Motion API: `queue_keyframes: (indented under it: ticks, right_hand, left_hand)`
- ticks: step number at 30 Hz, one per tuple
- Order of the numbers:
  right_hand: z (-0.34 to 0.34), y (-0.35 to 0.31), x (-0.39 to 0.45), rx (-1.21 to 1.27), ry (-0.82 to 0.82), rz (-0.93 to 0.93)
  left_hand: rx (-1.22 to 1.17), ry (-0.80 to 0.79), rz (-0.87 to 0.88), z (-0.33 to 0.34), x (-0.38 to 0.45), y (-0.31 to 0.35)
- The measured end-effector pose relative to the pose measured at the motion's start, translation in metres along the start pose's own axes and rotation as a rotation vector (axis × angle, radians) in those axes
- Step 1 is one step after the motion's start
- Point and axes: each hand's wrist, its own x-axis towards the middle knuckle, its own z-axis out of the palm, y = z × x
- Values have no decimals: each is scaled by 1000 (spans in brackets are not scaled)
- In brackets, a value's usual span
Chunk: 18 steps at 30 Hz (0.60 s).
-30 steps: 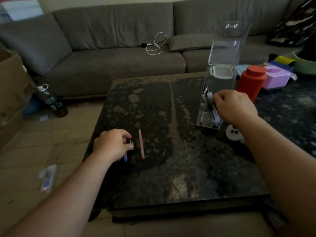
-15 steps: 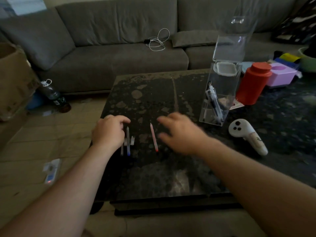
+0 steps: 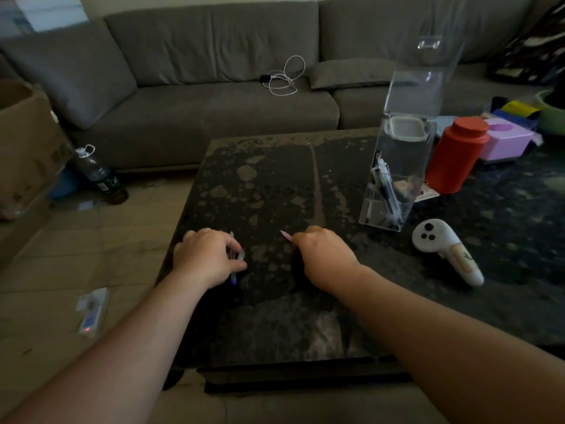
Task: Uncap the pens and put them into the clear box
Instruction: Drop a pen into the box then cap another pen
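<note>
My left hand (image 3: pixel 208 258) rests on the dark table (image 3: pixel 275 185), fingers closed around a thin blue-tipped pen (image 3: pixel 233 270) that sticks out both ends of the grip; a small clear cap lies by the thumb. About a hand's width to the right, my right hand (image 3: pixel 324 255) is closed over a pink pen (image 3: pixel 286 235), whose tip alone pokes out past the knuckles. The tall clear box (image 3: pixel 397 179) stands further right with its lid flipped up, and several pens (image 3: pixel 385 191) lean inside it.
A white controller (image 3: pixel 446 252) lies just right of the box. A red canister (image 3: pixel 455 154) and a pink box (image 3: pixel 504 142) stand behind it. A grey sofa (image 3: pixel 214 102) runs along the back, with a bottle (image 3: pixel 97 175) and cardboard box (image 3: pixel 27 148) on the floor at left.
My right hand left the clear box, swept left across the table and closed on the pink pen. My left hand stayed on the blue-tipped pen.
</note>
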Motion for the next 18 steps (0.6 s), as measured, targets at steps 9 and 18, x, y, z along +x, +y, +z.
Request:
queue_keyframes:
  ticks: [9, 18]
  right_hand:
    - [-9, 21, -2, 225, -110, 184]
    - [-20, 42, -9, 330, -98, 168]
  left_hand:
    - [48, 23, 0, -3, -3, 14]
    - [27, 112, 83, -5, -3, 23]
